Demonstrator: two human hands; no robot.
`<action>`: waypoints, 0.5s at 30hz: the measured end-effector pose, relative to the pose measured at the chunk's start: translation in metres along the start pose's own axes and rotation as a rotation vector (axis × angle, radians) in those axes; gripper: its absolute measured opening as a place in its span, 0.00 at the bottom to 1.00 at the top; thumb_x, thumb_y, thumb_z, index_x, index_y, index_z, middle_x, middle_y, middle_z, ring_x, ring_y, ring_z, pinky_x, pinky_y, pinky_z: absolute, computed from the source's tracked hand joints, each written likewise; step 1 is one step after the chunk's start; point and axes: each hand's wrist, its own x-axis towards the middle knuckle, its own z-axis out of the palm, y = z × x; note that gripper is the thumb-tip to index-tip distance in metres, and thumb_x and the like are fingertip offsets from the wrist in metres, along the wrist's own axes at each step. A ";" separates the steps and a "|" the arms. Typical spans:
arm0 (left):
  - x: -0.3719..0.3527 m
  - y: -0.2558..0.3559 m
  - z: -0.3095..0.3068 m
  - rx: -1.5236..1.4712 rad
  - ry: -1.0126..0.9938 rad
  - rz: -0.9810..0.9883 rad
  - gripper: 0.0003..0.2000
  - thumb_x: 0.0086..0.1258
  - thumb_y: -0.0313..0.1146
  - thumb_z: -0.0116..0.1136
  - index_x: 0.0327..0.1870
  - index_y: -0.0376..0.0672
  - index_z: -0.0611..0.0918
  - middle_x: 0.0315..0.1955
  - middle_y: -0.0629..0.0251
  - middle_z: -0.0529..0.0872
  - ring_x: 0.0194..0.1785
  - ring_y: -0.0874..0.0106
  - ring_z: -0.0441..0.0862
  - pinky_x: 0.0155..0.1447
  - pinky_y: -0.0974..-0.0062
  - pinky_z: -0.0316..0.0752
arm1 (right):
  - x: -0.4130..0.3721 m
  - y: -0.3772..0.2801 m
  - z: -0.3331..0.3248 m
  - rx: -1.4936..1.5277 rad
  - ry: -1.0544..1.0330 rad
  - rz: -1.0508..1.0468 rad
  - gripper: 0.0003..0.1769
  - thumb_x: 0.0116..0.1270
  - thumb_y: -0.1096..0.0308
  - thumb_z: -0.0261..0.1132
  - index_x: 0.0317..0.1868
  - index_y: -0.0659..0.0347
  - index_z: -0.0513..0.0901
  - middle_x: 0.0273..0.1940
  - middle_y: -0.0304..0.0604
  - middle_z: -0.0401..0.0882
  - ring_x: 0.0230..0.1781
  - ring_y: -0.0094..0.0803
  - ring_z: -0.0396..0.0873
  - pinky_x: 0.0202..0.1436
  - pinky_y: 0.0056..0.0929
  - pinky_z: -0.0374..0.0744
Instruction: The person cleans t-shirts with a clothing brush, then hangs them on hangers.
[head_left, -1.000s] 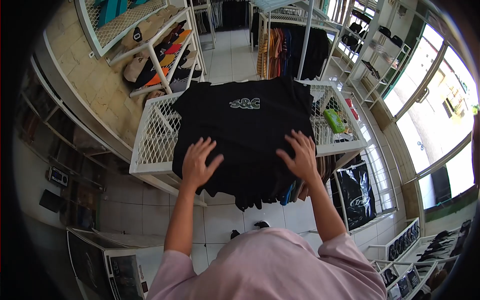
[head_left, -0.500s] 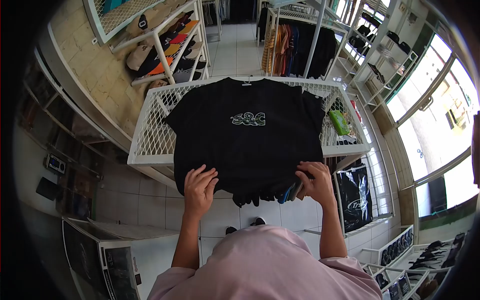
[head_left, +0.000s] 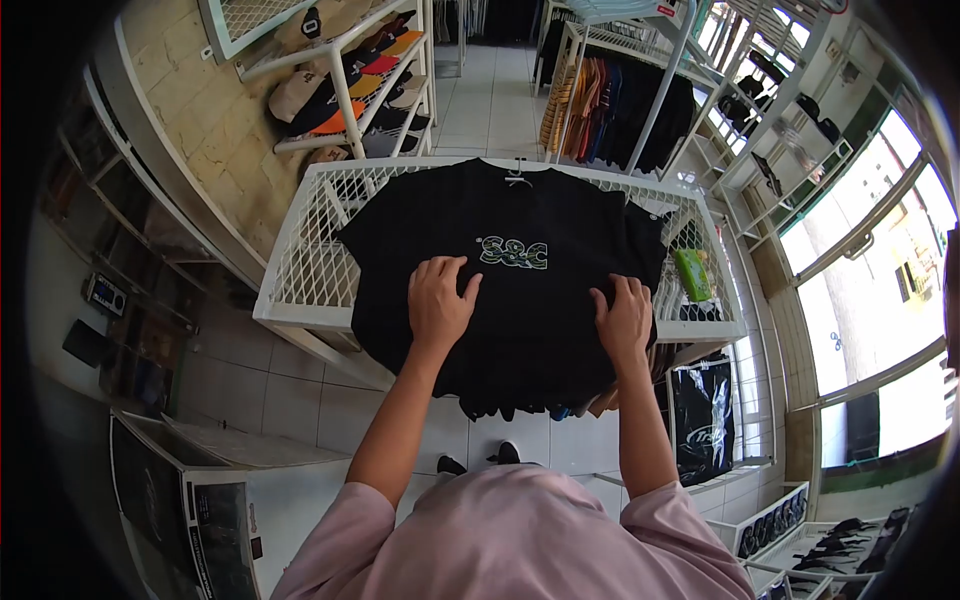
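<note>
A black T-shirt (head_left: 500,330) with a patterned logo on its chest lies spread over a white mesh-topped rack (head_left: 310,270), its lower part hanging over the near edge. Left of the logo and a little below it, my left hand (head_left: 440,300) rests on the fabric with fingers apart. My right hand (head_left: 624,312) lies on the shirt's right side near its edge, thumb apart from the fingers. Neither hand grips the cloth. A hanger hook (head_left: 519,168) shows at the collar.
A green packet (head_left: 691,275) lies on the mesh right of the shirt. Beyond stand a cap shelf (head_left: 350,110) at the left and a rail of hanging shirts (head_left: 590,100). A black printed bag (head_left: 703,420) is at the lower right. Shoes show on the tiled floor.
Both hands have moved from the shirt's lower edge farther up onto its front, the left one also inward. The camera view has shifted slightly.
</note>
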 end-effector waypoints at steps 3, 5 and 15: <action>-0.002 0.002 -0.002 -0.034 -0.016 -0.011 0.15 0.71 0.38 0.73 0.52 0.39 0.88 0.46 0.60 0.89 0.54 0.60 0.85 0.61 0.59 0.80 | 0.017 -0.011 -0.021 0.005 -0.101 -0.008 0.16 0.69 0.57 0.75 0.51 0.57 0.88 0.49 0.45 0.87 0.53 0.48 0.84 0.60 0.46 0.79; 0.000 0.003 -0.001 -0.053 -0.027 -0.032 0.15 0.71 0.37 0.73 0.53 0.38 0.88 0.46 0.59 0.89 0.54 0.59 0.85 0.61 0.59 0.79 | 0.051 -0.025 -0.012 0.128 -0.083 -0.067 0.13 0.69 0.58 0.74 0.48 0.57 0.89 0.44 0.45 0.88 0.49 0.49 0.85 0.57 0.48 0.80; 0.002 0.000 -0.004 -0.100 -0.039 -0.066 0.12 0.70 0.34 0.71 0.49 0.37 0.89 0.46 0.56 0.90 0.55 0.56 0.85 0.63 0.57 0.80 | 0.229 -0.070 0.154 0.021 -0.327 -0.082 0.15 0.67 0.54 0.73 0.44 0.56 0.93 0.48 0.52 0.92 0.52 0.51 0.89 0.58 0.49 0.85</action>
